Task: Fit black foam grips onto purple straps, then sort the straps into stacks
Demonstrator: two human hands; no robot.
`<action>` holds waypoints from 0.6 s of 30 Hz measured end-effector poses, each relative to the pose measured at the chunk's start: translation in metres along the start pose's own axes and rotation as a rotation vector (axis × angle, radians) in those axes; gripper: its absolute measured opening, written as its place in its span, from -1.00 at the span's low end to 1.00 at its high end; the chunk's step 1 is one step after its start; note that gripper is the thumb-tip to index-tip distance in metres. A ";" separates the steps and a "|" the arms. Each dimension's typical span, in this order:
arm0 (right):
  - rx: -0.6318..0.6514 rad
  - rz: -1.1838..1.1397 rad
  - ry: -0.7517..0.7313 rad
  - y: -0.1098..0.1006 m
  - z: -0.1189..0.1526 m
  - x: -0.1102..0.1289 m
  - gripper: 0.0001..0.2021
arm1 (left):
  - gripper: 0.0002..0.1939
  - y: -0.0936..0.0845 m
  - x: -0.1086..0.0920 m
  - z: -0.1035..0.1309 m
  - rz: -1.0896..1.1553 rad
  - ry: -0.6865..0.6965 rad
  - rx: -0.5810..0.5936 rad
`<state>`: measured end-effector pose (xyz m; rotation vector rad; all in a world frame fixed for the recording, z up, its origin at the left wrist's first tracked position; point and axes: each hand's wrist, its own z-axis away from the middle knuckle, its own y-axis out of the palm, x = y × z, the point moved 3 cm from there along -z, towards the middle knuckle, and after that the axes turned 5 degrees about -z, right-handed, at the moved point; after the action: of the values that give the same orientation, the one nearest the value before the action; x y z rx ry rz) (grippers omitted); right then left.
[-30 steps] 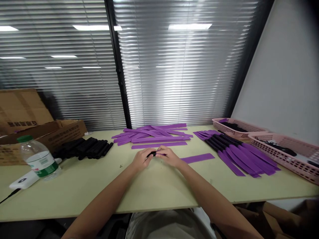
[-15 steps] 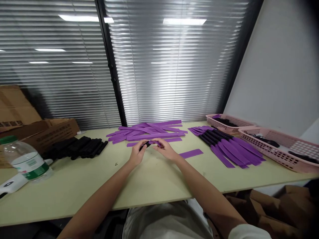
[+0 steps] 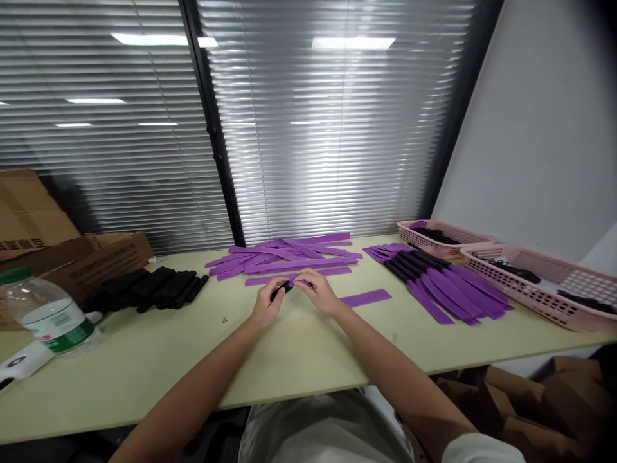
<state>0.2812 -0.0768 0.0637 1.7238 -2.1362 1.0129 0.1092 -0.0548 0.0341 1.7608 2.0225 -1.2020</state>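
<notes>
My left hand (image 3: pixel 266 303) is closed around a small black sleeve-like piece (image 3: pixel 276 294) above the table's middle. Close against its right end, my right hand (image 3: pixel 319 293) pinches the tip of a purple strip (image 3: pixel 291 283). The two hands almost meet there, and the fingers partly cover the join. From behind my right wrist a flat purple length (image 3: pixel 367 298) sticks out to the right; whether it belongs to the pinched strip is hidden. Just beyond my hands lies a loose pile of purple strips (image 3: pixel 284 252).
Black sleeve-like pieces (image 3: pixel 166 287) are heaped at left by a cardboard box (image 3: pixel 113 260) and a water bottle (image 3: pixel 58 315). At right, purple strips with black middles (image 3: pixel 448 292) lie in a row beside pink baskets (image 3: pixel 544 305). The table's front edge (image 3: pixel 299 393) is near me.
My right fingers have drawn in closer to the black piece and curled down over the purple tip. My left hand keeps its grip, a little lower in view.
</notes>
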 end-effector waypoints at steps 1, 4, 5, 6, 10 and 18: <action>0.013 -0.006 0.001 0.002 0.001 0.000 -0.75 | -0.67 0.000 0.000 0.001 -0.003 0.009 0.006; 0.047 -0.031 0.001 0.006 0.003 -0.001 -0.77 | -0.70 -0.001 -0.002 0.002 -0.022 0.053 0.015; 0.050 -0.043 0.004 0.007 0.003 -0.001 -0.77 | -0.70 -0.001 -0.003 0.003 -0.034 0.071 0.014; 0.054 -0.058 0.010 0.008 0.004 -0.002 -0.76 | -0.71 -0.001 -0.004 0.003 -0.047 0.087 0.013; 0.104 -0.126 0.056 0.010 0.005 -0.007 -0.70 | -0.72 -0.003 -0.007 0.004 -0.102 0.133 0.019; 0.057 -0.155 0.182 0.003 0.001 -0.020 -0.72 | -0.70 -0.004 -0.005 -0.005 -0.190 0.129 -0.019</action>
<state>0.2841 -0.0622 0.0503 1.7192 -1.8502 1.1481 0.1086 -0.0547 0.0419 1.7103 2.3120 -1.1414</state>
